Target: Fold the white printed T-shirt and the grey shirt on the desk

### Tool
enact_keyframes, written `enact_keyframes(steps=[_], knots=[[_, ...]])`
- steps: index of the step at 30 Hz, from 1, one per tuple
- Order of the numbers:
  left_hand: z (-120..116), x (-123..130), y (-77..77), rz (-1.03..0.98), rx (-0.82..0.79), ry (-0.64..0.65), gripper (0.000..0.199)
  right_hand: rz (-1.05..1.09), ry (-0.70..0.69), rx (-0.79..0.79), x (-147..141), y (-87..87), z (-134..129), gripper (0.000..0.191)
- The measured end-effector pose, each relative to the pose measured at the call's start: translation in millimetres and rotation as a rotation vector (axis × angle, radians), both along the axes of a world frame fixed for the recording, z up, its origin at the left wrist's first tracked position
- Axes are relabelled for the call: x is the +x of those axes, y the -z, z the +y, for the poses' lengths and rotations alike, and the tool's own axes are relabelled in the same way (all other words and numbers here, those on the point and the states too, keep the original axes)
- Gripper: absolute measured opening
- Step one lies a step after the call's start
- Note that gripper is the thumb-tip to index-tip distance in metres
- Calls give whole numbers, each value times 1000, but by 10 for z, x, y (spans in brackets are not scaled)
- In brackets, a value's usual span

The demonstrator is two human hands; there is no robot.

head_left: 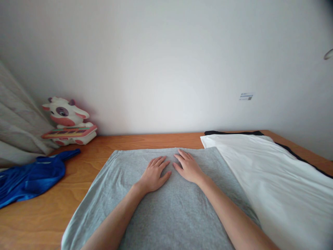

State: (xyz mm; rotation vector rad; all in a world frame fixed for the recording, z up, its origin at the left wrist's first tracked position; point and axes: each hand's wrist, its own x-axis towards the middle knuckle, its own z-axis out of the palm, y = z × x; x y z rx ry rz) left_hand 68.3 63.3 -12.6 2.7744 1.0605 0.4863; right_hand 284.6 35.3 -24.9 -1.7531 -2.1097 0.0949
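Observation:
A grey cloth garment (166,215) lies spread over the wooden table, its far hem running straight and its near end cut off by the bottom of the view. My left hand (154,173) rests flat on the fabric, fingers spread and pointing away from me. Just to its right, my right hand (187,166) also lies palm down with its fingers apart, the fingertips close to the far hem. A small gap separates the two hands. Light wrinkles show in the grey cloth to the left of them.
White cloth (275,180) with black cloth (234,133) showing beneath its edges lies on the right. A blue garment (33,177) is on the left of the wooden table (75,180). At the back left stands a cow toy keyboard (69,125) beside a curtain (20,111), against the wall.

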Motion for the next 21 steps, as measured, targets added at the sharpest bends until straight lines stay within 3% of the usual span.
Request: enact_keyframes(steps=[21], knots=[[-28, 22, -84, 51, -29, -13, 51, 17, -6, -5, 2, -11, 2, 51]])
